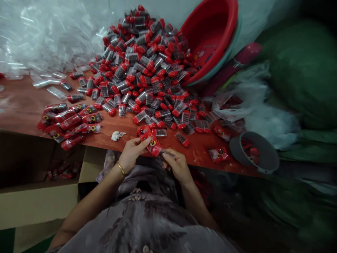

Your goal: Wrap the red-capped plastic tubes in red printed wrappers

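Observation:
My left hand (132,151), a gold bracelet at its wrist, pinches a red printed wrapper (153,146) over the table's front edge. My right hand (177,163) is closed at the wrapper's lower right end, around what looks like a small dark-filled bottle, mostly hidden by the fingers. Just beyond the hands rises a big heap of small clear bottles (142,70) with red caps and dark pieces inside. Another red wrapper (142,130) lies just behind the held one. Off to the left is a pile of wrapped bottles (70,123).
Clear empty tubes (56,93) lie at the back left. Red basins (231,21) lean behind the heap. A grey bowl (238,149) with red pieces stands at the right edge. Below the table's left edge is an open cardboard box (39,203). A crumpled white scrap (117,136) lies near my left hand.

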The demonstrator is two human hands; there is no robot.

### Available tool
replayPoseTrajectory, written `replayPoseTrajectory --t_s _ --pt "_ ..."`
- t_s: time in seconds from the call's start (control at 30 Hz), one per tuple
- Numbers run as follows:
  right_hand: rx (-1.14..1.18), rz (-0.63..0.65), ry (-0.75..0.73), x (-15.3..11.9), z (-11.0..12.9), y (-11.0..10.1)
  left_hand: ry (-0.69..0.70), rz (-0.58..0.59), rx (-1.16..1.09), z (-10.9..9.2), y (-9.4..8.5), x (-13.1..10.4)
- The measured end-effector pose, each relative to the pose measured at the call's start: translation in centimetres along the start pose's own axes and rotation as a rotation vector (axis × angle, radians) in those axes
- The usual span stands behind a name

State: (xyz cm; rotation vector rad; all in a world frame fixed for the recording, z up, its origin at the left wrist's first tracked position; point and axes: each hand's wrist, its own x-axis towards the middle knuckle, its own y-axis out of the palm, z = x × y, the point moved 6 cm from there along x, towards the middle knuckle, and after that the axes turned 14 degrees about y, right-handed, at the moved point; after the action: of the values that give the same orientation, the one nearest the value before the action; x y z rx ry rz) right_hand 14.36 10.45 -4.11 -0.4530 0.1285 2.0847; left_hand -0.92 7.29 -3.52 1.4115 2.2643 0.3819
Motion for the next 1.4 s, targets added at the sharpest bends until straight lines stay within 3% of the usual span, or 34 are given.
replayPoseTrajectory --t_s 0.17,0.4,0.53,0.63,0.83,1.07,1.27,1.4 --pt "0.071 -0.005 0.016 0.3 -0.3 0.6 -0.017 -0.027 -0.059 0.6 0.7 -0.5" --pt "0.143 -0.158 -0.029 0.2 0.2 1.3 0.029 -0.121 -0.077 1.8 0.7 -0.8" --pt "0.26 -0.122 0.013 0.4 -0.2 2.3 0.082 -0.175 -0.084 2.6 0.7 -1.0" --pt "0.225 -0.147 -0.011 0.3 -0.2 2.4 0.111 -0.179 -0.061 2.9 0.7 -1.1" --pt "0.046 -0.327 -0.141 -0.3 0.0 1.6 0.198 -0.175 0.02 2.6 0.4 -1.0" --pt "0.431 0.004 0.111 0.8 -0.7 2.4 0.119 -0.038 0.006 1.3 0.7 -0.1" --pt "0.448 0.046 0.134 0.9 -1.0 2.4 0.084 -0.193 0.024 -0.2 -0.4 0.5" --pt "0.321 0.028 0.056 0.8 -1.6 1.5 0.045 -0.184 0.048 -0.5 -0.9 0.5"
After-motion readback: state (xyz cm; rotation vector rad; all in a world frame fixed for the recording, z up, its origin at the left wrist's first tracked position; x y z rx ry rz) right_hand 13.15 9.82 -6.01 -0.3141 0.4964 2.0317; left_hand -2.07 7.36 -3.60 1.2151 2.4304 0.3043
